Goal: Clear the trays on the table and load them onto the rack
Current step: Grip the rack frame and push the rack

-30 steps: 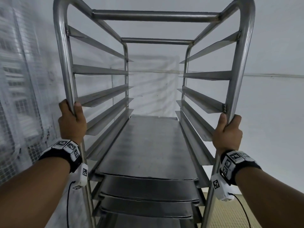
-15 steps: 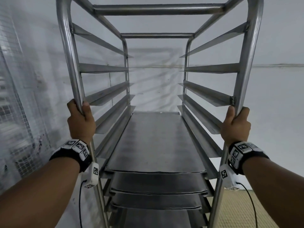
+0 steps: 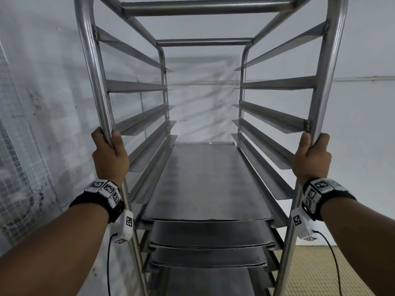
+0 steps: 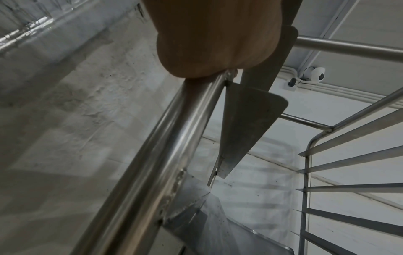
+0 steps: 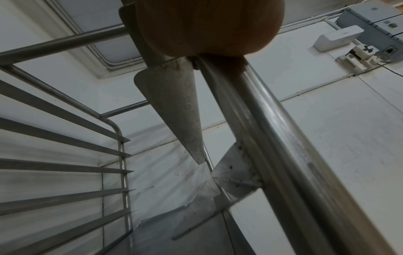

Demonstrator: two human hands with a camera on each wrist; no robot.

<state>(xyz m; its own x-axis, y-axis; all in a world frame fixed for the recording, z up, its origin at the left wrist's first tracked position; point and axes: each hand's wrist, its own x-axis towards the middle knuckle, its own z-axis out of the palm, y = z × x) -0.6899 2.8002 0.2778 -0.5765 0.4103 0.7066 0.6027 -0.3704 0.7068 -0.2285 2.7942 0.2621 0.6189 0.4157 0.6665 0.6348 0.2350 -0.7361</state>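
Observation:
A tall steel tray rack [image 3: 208, 10] fills the head view. Several flat metal trays sit on its lower runners, the top tray [image 3: 205, 180] above a second tray [image 3: 211, 235] and a third tray [image 3: 208, 258]. The upper runners hold nothing. My left hand [image 3: 109, 154] grips the rack's near left post [image 3: 94, 67]. My right hand [image 3: 312, 155] grips the near right post [image 3: 327, 82]. In the left wrist view the palm [image 4: 216, 38] wraps that post [image 4: 152, 172]. In the right wrist view the palm [image 5: 209, 25] closes around its post [image 5: 279, 138].
A white wall [image 3: 363, 146] stands close behind and to the right of the rack. Wire mesh [image 3: 15, 167] covers the far left. Yellowish tiled floor [image 3: 333, 272] shows at the lower right. A small camera [image 4: 316, 74] hangs high on the wall.
The rack has come closer to the wall and sits more to the right in view. Both hands keep their grip on the posts.

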